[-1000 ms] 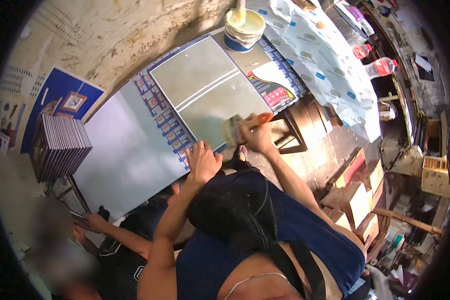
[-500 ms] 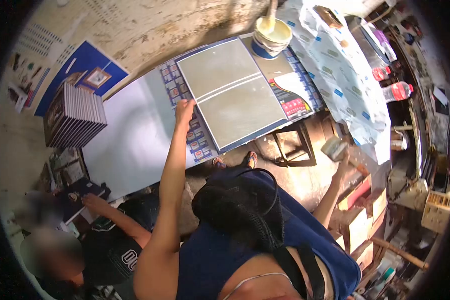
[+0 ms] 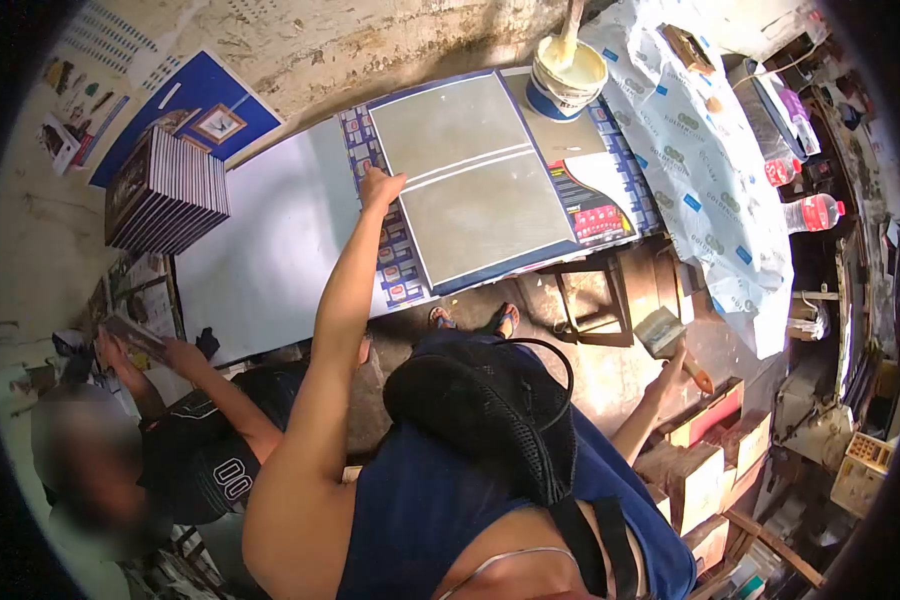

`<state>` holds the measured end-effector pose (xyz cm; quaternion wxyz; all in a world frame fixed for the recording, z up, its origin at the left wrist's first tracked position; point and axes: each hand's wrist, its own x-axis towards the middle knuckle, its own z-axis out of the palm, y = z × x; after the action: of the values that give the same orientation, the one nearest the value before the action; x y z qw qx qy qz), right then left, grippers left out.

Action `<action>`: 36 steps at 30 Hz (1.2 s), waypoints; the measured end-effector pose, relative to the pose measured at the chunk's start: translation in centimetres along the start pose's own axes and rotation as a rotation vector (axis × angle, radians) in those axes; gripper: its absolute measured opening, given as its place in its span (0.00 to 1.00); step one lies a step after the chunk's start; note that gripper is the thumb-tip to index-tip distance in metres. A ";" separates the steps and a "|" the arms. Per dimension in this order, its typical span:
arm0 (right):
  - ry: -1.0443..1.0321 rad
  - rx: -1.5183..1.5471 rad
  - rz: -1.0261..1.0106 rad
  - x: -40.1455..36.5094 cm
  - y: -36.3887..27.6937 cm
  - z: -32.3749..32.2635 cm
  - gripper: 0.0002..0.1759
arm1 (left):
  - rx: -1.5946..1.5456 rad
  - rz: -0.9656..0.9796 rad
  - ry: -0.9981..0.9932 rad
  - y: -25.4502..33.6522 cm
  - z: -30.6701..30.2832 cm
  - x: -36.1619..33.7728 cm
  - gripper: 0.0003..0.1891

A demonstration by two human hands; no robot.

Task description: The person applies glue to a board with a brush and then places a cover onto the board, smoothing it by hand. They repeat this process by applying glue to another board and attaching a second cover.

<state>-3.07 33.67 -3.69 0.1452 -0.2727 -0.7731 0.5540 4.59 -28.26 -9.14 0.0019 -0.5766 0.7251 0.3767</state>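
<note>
My right hand is closed around the wooden handle of a wide flat brush, held off to the right of the table with its bristles up and to the left. My left arm stretches across the table. At its end, my left hand rests at the left edge of a large flat cover with two grey panels, white lines between them and a blue border. The thumb and fingers look apart. Printed blue sheets lie under the cover. Behind it stands a bucket of pale paste with a stick in it.
A stack of books stands on the white tabletop at left. Beside me, a co-worker's hands hold a dark flat thing. Printed plastic sheeting, bottles and cardboard boxes are to the right. A wooden frame is below the table.
The brush has turned in my right hand and moved slightly lower. My left hand's thumb now points right over the cover's edge. The co-worker has lifted a dark flat thing.
</note>
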 end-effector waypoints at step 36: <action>-1.613 -0.102 -1.396 -22.4 -15.9 48.4 0.16 | 0.344 0.630 0.100 -6.1 1.3 -23.6 0.25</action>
<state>-14.59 -20.79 -3.69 -0.1358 0.6717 -0.6482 0.3320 17.11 -8.21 -3.07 -0.0526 -0.3339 0.9191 0.2024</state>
